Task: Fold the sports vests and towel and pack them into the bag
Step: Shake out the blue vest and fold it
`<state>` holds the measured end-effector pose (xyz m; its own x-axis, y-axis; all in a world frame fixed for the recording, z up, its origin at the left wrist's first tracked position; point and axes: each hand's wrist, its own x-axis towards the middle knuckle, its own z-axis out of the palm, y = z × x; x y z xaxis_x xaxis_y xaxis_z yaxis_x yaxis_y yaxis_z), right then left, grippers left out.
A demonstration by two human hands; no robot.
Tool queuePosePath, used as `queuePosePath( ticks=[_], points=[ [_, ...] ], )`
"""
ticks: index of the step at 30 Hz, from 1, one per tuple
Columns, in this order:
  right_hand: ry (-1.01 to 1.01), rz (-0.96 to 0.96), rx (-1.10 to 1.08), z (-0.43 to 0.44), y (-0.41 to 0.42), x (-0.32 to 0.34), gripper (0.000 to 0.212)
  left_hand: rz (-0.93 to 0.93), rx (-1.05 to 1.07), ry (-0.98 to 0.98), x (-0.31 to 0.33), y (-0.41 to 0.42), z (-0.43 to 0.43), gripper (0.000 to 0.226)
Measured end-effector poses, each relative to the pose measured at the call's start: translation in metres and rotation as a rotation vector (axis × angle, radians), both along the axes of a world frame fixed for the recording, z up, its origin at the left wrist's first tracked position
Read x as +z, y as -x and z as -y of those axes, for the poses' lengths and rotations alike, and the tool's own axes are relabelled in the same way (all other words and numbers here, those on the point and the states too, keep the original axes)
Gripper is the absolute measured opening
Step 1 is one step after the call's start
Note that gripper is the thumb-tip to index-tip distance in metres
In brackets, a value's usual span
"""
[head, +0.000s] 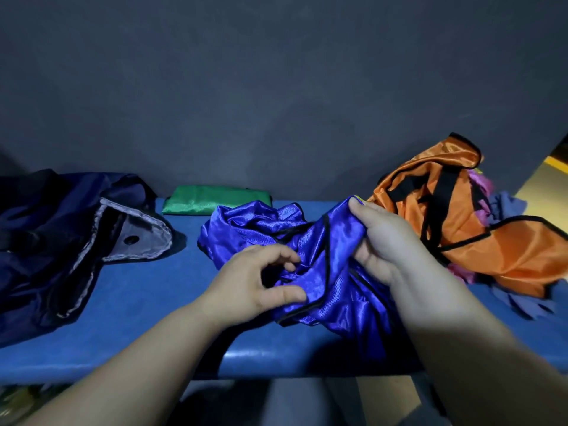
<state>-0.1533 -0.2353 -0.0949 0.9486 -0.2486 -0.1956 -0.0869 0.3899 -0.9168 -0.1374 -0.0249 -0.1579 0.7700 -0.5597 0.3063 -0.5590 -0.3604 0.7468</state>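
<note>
Blue vest [310, 238] — crumpled, in both hands' grip

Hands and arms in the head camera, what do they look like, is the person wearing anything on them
The left hand and right hand are bare: no gloves, rings, watch or wristband show. Both forearms are uncovered down to the bottom edge of the picture, so no sleeve is in view.
</note>
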Motion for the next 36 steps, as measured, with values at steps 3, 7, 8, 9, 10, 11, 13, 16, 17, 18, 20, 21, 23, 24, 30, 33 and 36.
queuePosePath(
  ticks=[3,7,8,9,10,11,13,16,17,18,20,21,23,24,30,33,36],
  points=[
    [-0.221,0.052,0.058,-0.002,0.002,0.005,0.008,0.033,0.008,-0.095,-0.001,0.007,0.011,0.076],
    [-0.290,0.118,0.090,0.003,0.003,0.007,0.032,-0.065,0.036,0.037,0.000,0.008,0.019,0.046],
    [-0.291,0.141,0.082,0.005,0.004,0.007,0.047,-0.101,0.027,0.079,0.003,0.008,0.020,0.043],
    [-0.295,0.164,0.076,0.006,0.004,0.007,0.061,-0.138,0.017,0.116,0.006,0.009,0.019,0.047],
    [-0.296,0.187,0.076,0.007,0.005,0.008,0.070,-0.173,0.007,0.136,0.009,0.010,0.019,0.057],
    [-0.291,0.208,0.088,0.007,0.007,0.008,0.075,-0.198,0.000,0.131,0.011,0.011,0.018,0.069],
    [-0.274,0.239,0.156,0.006,0.009,0.009,0.081,-0.218,0.028,0.044,0.009,0.013,0.019,0.088],
    [-0.257,0.266,0.285,0.004,0.011,0.010,0.089,-0.192,0.124,0.005,0.005,0.015,0.024,0.071],
    [-0.225,0.257,0.302,0.004,0.012,0.010,0.088,-0.170,0.146,0.029,0.005,0.015,0.025,0.055],
    [-0.167,0.236,0.304,0.004,0.012,0.008,0.085,-0.153,0.165,0.055,0.007,0.014,0.026,0.040],
    [0.012,0.161,0.277,0.005,0.012,0.007,0.073,-0.181,0.201,0.098,0.010,0.012,0.024,0.024],
    [0.110,0.125,0.259,0.005,0.012,0.006,0.066,-0.226,0.211,0.130,0.012,0.011,0.023,0.020],
    [0.251,0.110,0.235,0.006,0.013,0.005,0.054,-0.395,0.202,0.274,0.017,0.010,0.022,0.010],
    [0.290,0.122,0.223,0.007,0.012,0.004,0.049,-0.497,0.194,0.363,0.021,0.012,0.021,0.011],
    [0.317,0.173,0.245,0.002,0.015,0.006,0.040,-0.871,0.017,0.598,0.029,0.020,0.017,0.035],
    [0.371,0.166,0.266,0.001,0.015,0.005,0.042,-0.855,-0.002,0.661,0.029,0.017,0.019,0.048],
    [0.469,0.158,0.280,0.003,0.017,0.004,0.045,-0.840,0.027,0.770,0.035,0.014,0.023,0.044]
  ],
)
